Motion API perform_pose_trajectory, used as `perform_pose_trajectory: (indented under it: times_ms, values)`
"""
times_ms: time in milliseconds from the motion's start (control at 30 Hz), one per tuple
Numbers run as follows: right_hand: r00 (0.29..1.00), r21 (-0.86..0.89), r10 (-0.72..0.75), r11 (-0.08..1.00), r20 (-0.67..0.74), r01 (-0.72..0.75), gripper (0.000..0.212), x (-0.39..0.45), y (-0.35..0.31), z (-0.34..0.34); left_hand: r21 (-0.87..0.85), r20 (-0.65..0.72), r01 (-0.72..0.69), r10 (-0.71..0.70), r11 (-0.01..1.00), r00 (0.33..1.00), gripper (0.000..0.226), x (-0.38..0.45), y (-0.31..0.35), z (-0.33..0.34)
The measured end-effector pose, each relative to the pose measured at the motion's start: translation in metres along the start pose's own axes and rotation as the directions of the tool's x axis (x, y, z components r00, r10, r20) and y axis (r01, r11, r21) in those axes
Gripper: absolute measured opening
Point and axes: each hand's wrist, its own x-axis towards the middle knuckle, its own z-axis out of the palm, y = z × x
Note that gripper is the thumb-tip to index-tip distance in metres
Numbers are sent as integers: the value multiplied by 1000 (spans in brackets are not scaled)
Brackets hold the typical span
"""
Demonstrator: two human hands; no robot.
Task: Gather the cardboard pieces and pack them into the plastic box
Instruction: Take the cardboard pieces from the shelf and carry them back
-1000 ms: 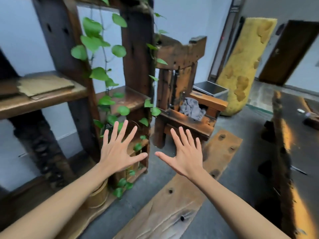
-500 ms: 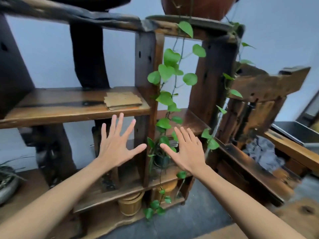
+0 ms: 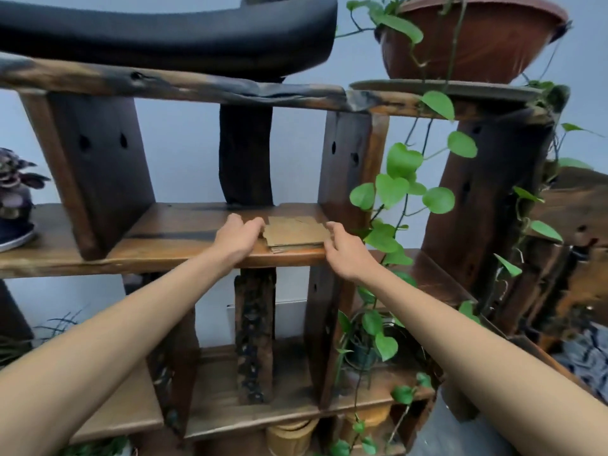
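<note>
A small stack of brown cardboard pieces (image 3: 296,232) lies flat on the middle board of a dark wooden shelf (image 3: 164,240), near its front edge. My left hand (image 3: 238,237) is at the stack's left edge with the fingers curled against it. My right hand (image 3: 345,252) is at the right edge, fingertips touching the cardboard. The stack rests on the board between both hands. No plastic box is in view.
A thick upright post (image 3: 348,166) stands just right of the stack, with trailing green vine leaves (image 3: 399,185) beside my right hand. Above are a black curved object (image 3: 164,31) and a brown plant pot (image 3: 470,37). A purple potted plant (image 3: 14,199) sits at the left.
My view has swung left and closer to the shelf. Both hands, spread open in the air before, have reached forward and closed in on the two sides of the cardboard stack.
</note>
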Motion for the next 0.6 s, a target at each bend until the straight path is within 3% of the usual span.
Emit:
perform_pose_trajectory:
  times_ms: [100, 200, 433, 600]
  values:
    - [988, -8, 141, 990, 64, -141, 62, 30, -8, 2, -176, 97, 170, -155, 970, 983, 36, 11, 12, 0]
    - [964, 25, 252, 967, 85, -254, 58, 46, -5, 8, -258, 167, 247, -209, 934, 964, 19, 13, 15, 4]
    - [905, 231, 425, 883, -27, -408, 46, 65, 6, 26, -457, 328, 389, -255, 800, 910, 16, 32, 6, 13]
    - [839, 464, 541, 757, -51, -460, 36, 62, 7, 33, -458, 275, 378, -276, 804, 921, 8, 35, 2, 16]
